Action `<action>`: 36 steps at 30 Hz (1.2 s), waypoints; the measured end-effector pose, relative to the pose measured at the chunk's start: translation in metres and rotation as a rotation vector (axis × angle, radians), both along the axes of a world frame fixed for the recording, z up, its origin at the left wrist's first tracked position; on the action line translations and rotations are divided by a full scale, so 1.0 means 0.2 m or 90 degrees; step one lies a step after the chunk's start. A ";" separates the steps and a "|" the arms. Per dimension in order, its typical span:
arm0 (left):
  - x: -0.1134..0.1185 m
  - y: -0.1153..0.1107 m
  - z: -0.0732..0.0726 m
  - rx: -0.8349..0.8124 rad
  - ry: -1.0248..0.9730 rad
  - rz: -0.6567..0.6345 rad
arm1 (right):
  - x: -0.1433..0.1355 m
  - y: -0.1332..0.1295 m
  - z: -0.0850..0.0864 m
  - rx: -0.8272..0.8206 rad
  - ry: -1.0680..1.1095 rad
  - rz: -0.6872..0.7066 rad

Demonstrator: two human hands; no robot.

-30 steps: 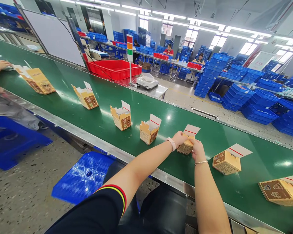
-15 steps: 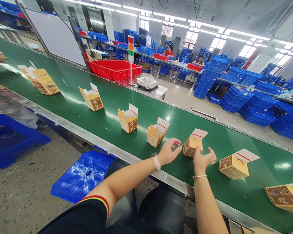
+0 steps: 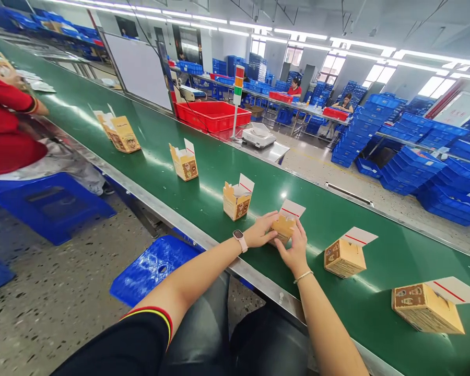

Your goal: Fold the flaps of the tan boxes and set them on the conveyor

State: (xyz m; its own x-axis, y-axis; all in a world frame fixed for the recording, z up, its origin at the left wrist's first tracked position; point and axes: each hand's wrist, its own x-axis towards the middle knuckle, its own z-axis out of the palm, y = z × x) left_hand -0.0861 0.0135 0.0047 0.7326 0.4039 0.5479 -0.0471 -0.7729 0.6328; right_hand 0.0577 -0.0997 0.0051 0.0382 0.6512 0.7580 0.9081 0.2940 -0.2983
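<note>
Stretching at a slant, a green conveyor belt point(image 3: 209, 183) passes a red bin point(image 3: 219, 124) along its far side and carries a line of tan-and-brown cartons point(image 3: 344, 259). Midway along, the left hand point(image 3: 260, 231) and the right hand point(image 3: 296, 251) have their grip closed on opposite sides of one carton point(image 3: 283, 226), which sits on the belt between its neighbors, its red-striped white flap point(image 3: 293, 207) raised. The left wears a pink-banded watch point(image 3: 240, 240), the right a thin bracelet point(image 3: 303, 277).
</note>
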 end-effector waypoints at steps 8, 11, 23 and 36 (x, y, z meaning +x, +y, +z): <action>0.14 -0.05 0.11 0.149 0.169 0.028 | 0.12 -0.03 0.01 0.032 0.110 -0.013; 0.18 -0.06 0.17 0.164 0.214 0.027 | 0.12 -0.03 0.00 0.033 0.230 -0.038; 0.34 -0.22 0.06 -0.408 -0.068 0.183 | 0.15 0.01 -0.04 -0.029 0.679 -0.283; 0.54 -0.25 0.16 -0.790 0.034 0.031 | 0.29 -0.05 0.04 -0.189 0.843 -0.198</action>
State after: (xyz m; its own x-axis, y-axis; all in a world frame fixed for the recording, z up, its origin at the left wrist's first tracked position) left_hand 0.0223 -0.0371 0.0361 0.7122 0.6546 -0.2535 0.0130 0.3487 0.9371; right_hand 0.1156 -0.1094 0.0128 0.7817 0.6122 -0.1191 -0.0802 -0.0908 -0.9926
